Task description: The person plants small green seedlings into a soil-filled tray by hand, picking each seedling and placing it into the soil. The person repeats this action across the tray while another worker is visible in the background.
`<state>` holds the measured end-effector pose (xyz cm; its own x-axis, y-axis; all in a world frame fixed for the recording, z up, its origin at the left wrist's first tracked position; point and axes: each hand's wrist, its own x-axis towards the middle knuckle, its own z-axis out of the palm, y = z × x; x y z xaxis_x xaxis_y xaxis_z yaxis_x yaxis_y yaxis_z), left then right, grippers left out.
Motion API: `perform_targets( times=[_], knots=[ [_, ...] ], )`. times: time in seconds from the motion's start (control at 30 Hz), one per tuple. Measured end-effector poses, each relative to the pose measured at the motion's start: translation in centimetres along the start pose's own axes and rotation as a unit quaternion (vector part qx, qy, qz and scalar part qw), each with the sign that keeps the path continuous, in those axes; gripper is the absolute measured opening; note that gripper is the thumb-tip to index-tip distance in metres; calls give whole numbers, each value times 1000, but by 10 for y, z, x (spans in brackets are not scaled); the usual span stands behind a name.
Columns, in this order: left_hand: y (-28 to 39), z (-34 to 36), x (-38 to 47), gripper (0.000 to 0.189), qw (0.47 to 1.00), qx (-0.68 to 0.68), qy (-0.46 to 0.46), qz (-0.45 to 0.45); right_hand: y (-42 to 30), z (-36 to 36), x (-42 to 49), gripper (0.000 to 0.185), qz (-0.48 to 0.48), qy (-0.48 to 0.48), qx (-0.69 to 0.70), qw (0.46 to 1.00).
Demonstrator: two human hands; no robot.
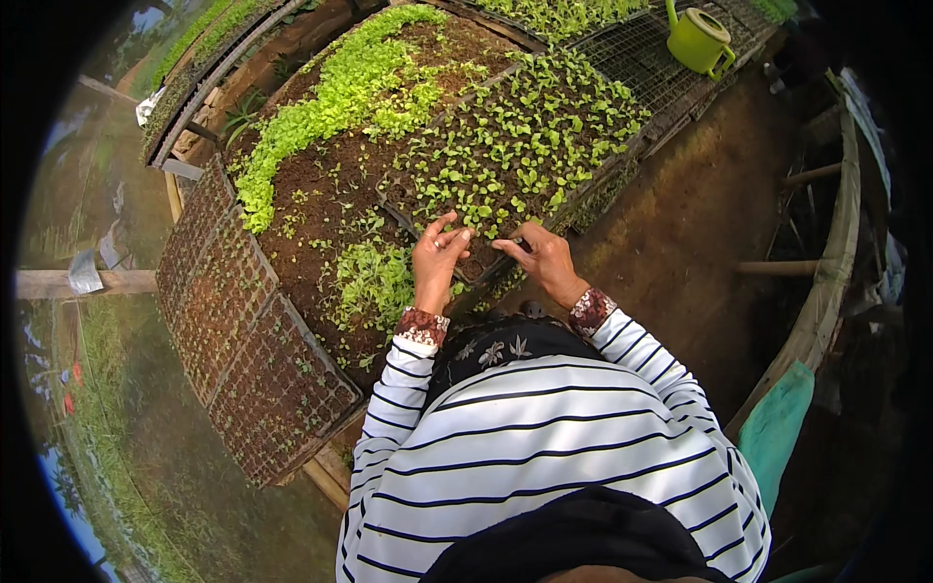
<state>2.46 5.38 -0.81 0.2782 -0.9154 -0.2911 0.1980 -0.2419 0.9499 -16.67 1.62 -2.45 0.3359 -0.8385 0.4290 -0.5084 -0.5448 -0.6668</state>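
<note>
My left hand (439, 261) is over the near end of a tray of leafy seedlings (503, 146), its thumb and fingers bent close together. Across a small gap, my right hand (545, 261) has its thumb and index finger drawn near each other, facing the left. Anything pinched in either hand is too small to make out. Small green seedlings (482, 213) stand in dark soil just beyond the fingertips. Between and below the hands, the tray's near corner (474, 268) shows brown soil.
Left of the tray, a soil bed (306, 270) bears dense bright green seedlings (342, 95). Cell trays (270, 372) with tiny sprouts line its left edge. A green watering can (698, 42) stands on an empty-celled tray (627, 62) at the far right. A dirt path (670, 211) runs alongside.
</note>
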Motion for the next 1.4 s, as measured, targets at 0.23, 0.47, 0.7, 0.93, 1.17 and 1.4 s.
perform_targets(
  times=[0.23, 0.47, 0.7, 0.93, 1.17, 1.4],
  knots=[
    [0, -11, -6, 44, 989, -139, -24, -50, -17, -16, 11, 24, 168, -44, 232, 957],
    [15, -5, -15, 43, 971, -231, -48, -21, -34, -47, 18, 31, 321, -64, 434, 839],
    [36, 14, -30, 46, 976, -193, -102, 14, -39, -36, 20, 30, 486, -221, 584, 611],
    [49, 6, -44, 50, 988, -126, -87, 37, -44, -39, 27, 20, 376, -132, 455, 796],
    [63, -14, -50, 52, 984, 111, -30, 139, -68, -42, 46, 21, 157, -97, 230, 956],
    [68, -30, -50, 63, 992, 49, -57, 101, -98, -25, 64, 19, 32, -142, 178, 973]
  ],
)
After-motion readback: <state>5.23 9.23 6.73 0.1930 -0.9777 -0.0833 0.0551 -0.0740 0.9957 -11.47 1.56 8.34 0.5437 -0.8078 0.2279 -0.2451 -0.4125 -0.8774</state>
